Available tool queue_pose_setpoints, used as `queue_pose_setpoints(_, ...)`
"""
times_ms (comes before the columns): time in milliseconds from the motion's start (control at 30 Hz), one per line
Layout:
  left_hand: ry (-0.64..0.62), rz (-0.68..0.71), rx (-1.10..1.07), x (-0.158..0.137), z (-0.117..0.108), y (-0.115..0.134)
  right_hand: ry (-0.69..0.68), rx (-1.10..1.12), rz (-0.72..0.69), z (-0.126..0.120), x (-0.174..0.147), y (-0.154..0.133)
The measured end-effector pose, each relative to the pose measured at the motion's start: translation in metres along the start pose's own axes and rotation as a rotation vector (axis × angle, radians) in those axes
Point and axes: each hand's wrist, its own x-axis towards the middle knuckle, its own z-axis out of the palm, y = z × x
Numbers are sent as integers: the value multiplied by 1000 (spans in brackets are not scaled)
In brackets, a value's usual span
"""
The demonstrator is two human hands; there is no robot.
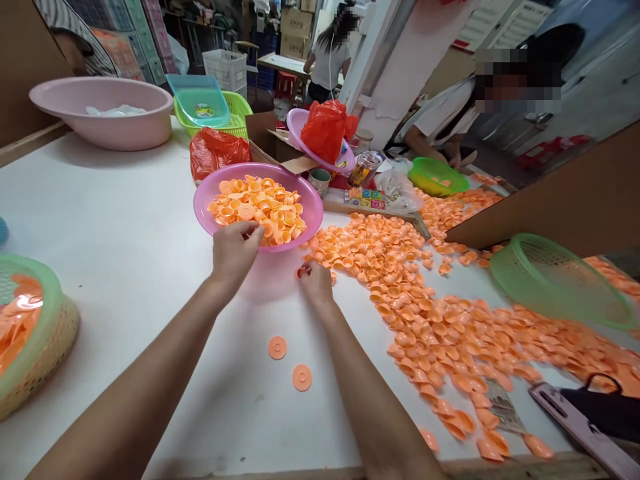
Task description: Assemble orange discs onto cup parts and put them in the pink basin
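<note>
My left hand [234, 252] is at the front rim of a pink basin [206, 212], its fingers pinched together; whatever they may hold is hidden. Small orange plastic pieces [260, 203] are heaped in that basin. To the right and a little nearer to me, my right hand [317, 283] is closed, and a bit of orange plastic shows at its fingertips. Beside it starts a wide spread of loose orange cup-shaped pieces [370, 247]. Two flat orange discs, one farther [277, 347] and one nearer [301, 377], lie on the white table [220, 400] between my forearms.
Green baskets stand at left [65, 327] and right [560, 283]. Behind are a large pale pink tub [105, 127], red plastic bags [217, 152] and an open cardboard box [270, 140]. A phone [580, 427] lies front right. A co-worker [450, 120] sits across, by a green bowl [435, 177].
</note>
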Motion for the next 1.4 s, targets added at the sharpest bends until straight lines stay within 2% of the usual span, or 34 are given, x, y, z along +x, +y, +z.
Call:
queue_pose_setpoints(67,-28,37,14,3,-7,-4,-29,29,23,1,-14,4)
queue_pose_setpoints(100,-107,82,16,-6,-10,-12,-62,64,34,-2,-26,8)
queue_pose_setpoints(200,-535,228,21,-64,-12,-47,-252,226,65,-16,-77,19)
queue_pose_setpoints(267,-701,221,103,-108,-9,-69,-354,296,84,-21,-109,24)
queue_pose_setpoints(333,-724,198,194,-140,-3,-83,-372,290,87,-20,-131,25)
queue_pose_setpoints(400,-708,189,229,-155,3,-87,-352,276,78,-13,-142,22)
queue_pose_setpoints(567,-740,199,168,-150,4,-80,-326,241,28,4,-146,12)
queue_pose_setpoints(667,-800,97,104,-141,0,-71,-347,219,17,4,-144,12)
queue_pose_setpoints(767,-783,-104,71,-134,1,-62,-365,198,11,2,-140,14)
queue_pose_setpoints(833,-754,-145,131,-133,5,-59,-373,167,5,2,-139,14)
queue_pose_setpoints(933,-724,-30,230,-138,11,-59,-357,140,-29,6,-143,13)
queue_pose_setpoints(1067,-668,62,263,-151,14,-66,-249,155,-76,10,-155,11)
queue_pose_setpoints(1133,-678,56,257,-155,14,-69,-335,196,-40,7,-149,14)
queue_pose_setpoints(1200,-680,14,239,-150,12,-67,-507,251,39,-3,-127,20)
queue_pose_setpoints(1233,-655,-10,213,-144,11,-64,-519,260,68,-11,-111,24)
queue_pose_setpoints(1267,-599,-26,176,-133,9,-60,-449,242,78,-19,-92,29)
queue_pose_setpoints(1367,-287,17,68,-78,-1,-38,98,72,5,-38,-34,42)
queue_pose_setpoints(1400,-175,51,66,-54,-5,-30,200,25,-10,-41,-19,45)
